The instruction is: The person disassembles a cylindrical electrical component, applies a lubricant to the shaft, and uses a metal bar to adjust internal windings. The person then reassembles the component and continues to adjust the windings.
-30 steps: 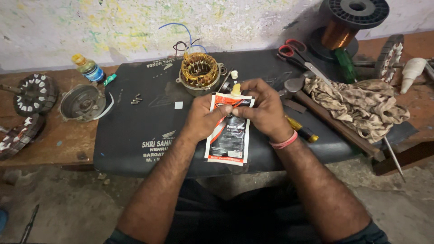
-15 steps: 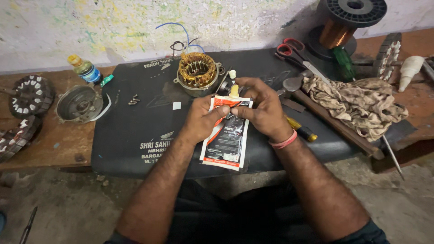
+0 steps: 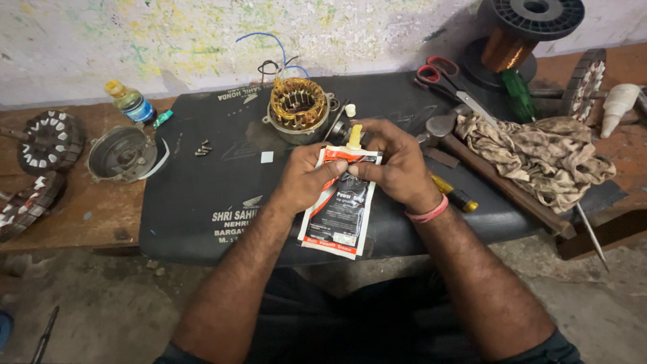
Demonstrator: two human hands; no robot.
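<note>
Squeezing grease pouch, both hands

pouch top: hidden by hands | spool: perhaps cropped

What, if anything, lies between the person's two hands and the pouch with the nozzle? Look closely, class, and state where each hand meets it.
Nothing visible does. The left hand and right hand both already grip the top of the pouch, just under its pale nozzle, over the black mat. The wound stator sits behind it, apart.
</note>
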